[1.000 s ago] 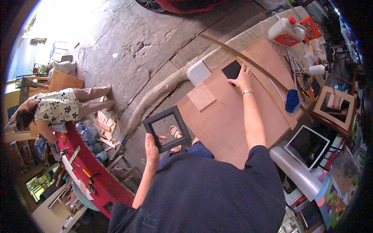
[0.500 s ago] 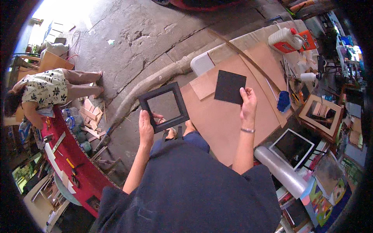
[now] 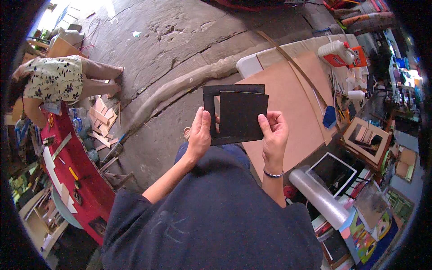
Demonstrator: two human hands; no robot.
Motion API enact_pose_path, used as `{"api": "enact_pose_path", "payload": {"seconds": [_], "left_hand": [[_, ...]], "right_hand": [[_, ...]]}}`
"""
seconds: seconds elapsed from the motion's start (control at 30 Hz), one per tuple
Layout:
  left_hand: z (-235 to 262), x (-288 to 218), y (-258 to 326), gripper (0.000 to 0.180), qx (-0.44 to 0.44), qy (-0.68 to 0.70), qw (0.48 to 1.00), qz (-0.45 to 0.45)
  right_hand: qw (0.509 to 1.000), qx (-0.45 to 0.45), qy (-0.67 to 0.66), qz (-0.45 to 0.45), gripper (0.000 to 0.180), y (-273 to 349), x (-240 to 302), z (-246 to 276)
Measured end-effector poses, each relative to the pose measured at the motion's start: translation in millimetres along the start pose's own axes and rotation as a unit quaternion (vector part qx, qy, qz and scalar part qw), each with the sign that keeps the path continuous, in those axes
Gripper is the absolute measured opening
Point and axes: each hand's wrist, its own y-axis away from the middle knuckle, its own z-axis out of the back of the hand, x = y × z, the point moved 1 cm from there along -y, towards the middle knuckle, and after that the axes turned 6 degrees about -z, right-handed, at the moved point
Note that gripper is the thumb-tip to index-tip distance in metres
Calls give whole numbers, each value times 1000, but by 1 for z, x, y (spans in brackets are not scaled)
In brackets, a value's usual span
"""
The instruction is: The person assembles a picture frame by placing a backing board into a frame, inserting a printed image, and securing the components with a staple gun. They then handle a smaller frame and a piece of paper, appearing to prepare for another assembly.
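Note:
My left hand [image 3: 199, 137] is closed on the left side of a small square black picture frame [image 3: 209, 96]. My right hand [image 3: 274, 131] pinches the lower right edge of a flat black square panel [image 3: 243, 116] between thumb and fingers. The panel overlaps the frame and covers most of its opening, leaving a narrow strip of the opening showing at the left. Whether panel and frame touch, I cannot tell. Both are held up in front of my body, over the floor and the near edge of a brown board.
Brown sheet board [image 3: 292, 103] covers the table at my right, with a long wooden strip [image 3: 297, 67], a white jug [image 3: 335, 53] and a blue cloth [image 3: 330, 117]. A bubble-wrap roll [image 3: 317, 198] lies nearer. Leftward, a person [image 3: 58, 78] bends over a red table [image 3: 85, 180].
The right hand has brought the black panel leftward, over the frame. My left hand has moved the frame right and turned it more upright. The brown board is now less covered by the panel.

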Motion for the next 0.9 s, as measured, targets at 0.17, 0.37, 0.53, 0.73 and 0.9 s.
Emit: {"api": "enact_pose_path", "payload": {"seconds": [0.17, 0.37, 0.53, 0.73, 0.9], "left_hand": [[2, -6, 4, 44, -6, 5, 996, -85], [7, -11, 7, 35, -2, 23, 996, -86], [6, -26, 9, 36, -12, -23, 996, -86], [13, -30, 10, 38, -10, 10, 998, -56], [14, -28, 13, 41, 10, -26, 997, -77]], "right_hand": [[1000, -3, 18, 13, 16, 10, -2, -15], [996, -19, 78, 30, 19, 14, -9, -26], [837, -85, 459, 287, 44, 20, 3, -33], [984, 11, 154, 87, 46, 8, -9, -10], [981, 177, -2, -75, 50, 10, -15, -12]]}}
